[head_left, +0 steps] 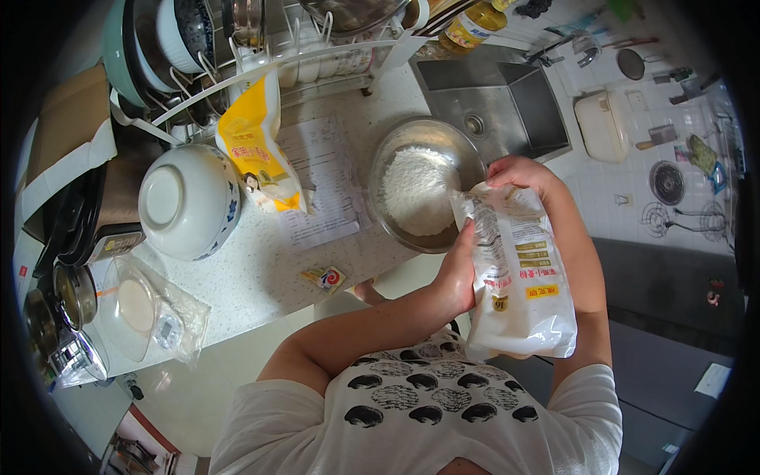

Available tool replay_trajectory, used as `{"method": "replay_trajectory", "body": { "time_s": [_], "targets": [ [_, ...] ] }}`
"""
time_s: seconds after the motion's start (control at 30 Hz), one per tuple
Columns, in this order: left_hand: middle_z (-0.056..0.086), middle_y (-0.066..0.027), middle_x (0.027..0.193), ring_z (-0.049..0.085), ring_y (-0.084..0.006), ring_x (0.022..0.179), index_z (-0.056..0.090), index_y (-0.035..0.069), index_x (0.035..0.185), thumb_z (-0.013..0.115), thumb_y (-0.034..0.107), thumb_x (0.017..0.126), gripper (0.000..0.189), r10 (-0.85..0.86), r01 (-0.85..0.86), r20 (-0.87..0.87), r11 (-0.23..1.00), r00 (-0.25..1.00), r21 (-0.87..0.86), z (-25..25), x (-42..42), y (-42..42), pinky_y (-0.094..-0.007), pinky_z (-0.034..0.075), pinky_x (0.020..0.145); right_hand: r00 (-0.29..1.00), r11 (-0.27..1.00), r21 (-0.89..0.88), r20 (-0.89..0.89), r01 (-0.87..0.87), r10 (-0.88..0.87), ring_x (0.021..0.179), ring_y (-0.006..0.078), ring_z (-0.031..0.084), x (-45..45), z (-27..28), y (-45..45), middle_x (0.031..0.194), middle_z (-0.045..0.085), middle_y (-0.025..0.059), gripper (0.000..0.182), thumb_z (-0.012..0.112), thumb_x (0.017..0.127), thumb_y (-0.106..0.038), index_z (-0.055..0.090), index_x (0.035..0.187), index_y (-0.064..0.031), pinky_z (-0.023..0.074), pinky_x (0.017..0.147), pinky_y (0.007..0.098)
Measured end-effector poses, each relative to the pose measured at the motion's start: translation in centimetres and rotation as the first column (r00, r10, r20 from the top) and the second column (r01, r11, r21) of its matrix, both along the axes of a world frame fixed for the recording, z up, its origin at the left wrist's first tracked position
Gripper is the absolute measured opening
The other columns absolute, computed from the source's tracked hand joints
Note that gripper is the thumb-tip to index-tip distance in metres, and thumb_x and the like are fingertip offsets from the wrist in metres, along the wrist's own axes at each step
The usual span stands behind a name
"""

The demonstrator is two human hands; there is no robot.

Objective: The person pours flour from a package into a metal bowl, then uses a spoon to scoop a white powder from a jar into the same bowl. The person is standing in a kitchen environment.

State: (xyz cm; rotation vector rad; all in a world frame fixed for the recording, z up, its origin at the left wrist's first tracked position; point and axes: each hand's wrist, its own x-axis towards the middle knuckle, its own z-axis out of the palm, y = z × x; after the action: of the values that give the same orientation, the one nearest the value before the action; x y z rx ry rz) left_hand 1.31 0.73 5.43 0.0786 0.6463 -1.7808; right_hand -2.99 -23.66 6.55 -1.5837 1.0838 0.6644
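A white plastic bag of flour (pixel 522 279) is between my two hands, its top end at the right rim of a stainless steel bowl. My left hand (pixel 460 270) grips the bag's left side, thumb on the front. At the upper right, my right hand (pixel 516 172) holds the bag near its top edge. White flour (pixel 418 190) lies heaped in the steel bowl (pixel 469 145). Whether flour is leaving the bag cannot be seen. A yellow and white flour bag (pixel 255 148), crumpled, lies on printed sheets (pixel 320 219) left of the bowl.
A steel sink (pixel 475 123) adjoins the bowl at the upper right. An upturned white bowl (pixel 190 202) and a dish rack (pixel 291 56) with crockery stand left and above. A small packet (pixel 325 278) lies near the counter's front edge, plastic-wrapped items (pixel 169 326) at the lower left.
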Motion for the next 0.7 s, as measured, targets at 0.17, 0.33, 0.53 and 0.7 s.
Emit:
{"method": "replay_trajectory", "body": {
  "time_s": [0.17,0.33,0.53,0.7],
  "targets": [
    [0.053,-0.0123,0.128,0.054,-0.0288,0.112,0.043,0.008,0.133,0.037,0.052,0.096,0.057,0.017,-0.017,-0.017,1.000,1.000,-0.003,-0.1,0.2,0.1,-0.0468,0.043,0.097,0.989,0.986,0.074,0.009,0.147,-0.148,0.064,0.0125,0.056,-1.2,0.3,-1.6,0.072,0.060,0.0027,0.016,0.070,0.075,-0.016,0.063,0.082,-0.0032,0.0446,0.056,0.0280],
    [0.053,-0.0111,0.127,0.054,-0.0283,0.113,0.043,0.010,0.133,0.037,0.051,0.097,0.055,-0.014,0.006,0.090,0.996,0.996,0.089,1.2,0.1,0.0,-0.0464,0.043,0.096,0.996,0.996,0.003,-0.013,-0.086,0.086,0.064,0.0131,0.057,0.5,-0.7,-0.2,0.073,0.061,0.0039,0.017,0.070,0.074,-0.015,0.064,0.083,-0.0020,0.0456,0.058,0.0286],
    [0.053,-0.0104,0.127,0.054,-0.0275,0.113,0.040,0.010,0.134,0.039,0.049,0.097,0.054,0.068,-0.068,-0.001,0.997,0.998,-0.034,0.4,0.0,-0.1,-0.0469,0.043,0.096,1.000,0.999,0.035,0.017,-0.008,0.007,0.064,0.0121,0.055,1.0,0.8,-0.8,0.071,0.061,0.0029,0.015,0.070,0.073,-0.016,0.065,0.080,-0.0029,0.0448,0.060,0.0287],
    [0.052,-0.0109,0.128,0.053,-0.0270,0.115,0.039,0.009,0.135,0.037,0.050,0.097,0.056,0.008,-0.009,0.069,1.000,0.998,0.023,1.7,0.4,0.1,-0.0470,0.043,0.097,0.994,0.992,-0.072,0.021,-0.107,0.109,0.063,0.0128,0.056,1.6,0.8,-0.6,0.071,0.060,0.0033,0.015,0.069,0.073,-0.015,0.065,0.080,-0.0019,0.0448,0.058,0.0283]
  ]
}}
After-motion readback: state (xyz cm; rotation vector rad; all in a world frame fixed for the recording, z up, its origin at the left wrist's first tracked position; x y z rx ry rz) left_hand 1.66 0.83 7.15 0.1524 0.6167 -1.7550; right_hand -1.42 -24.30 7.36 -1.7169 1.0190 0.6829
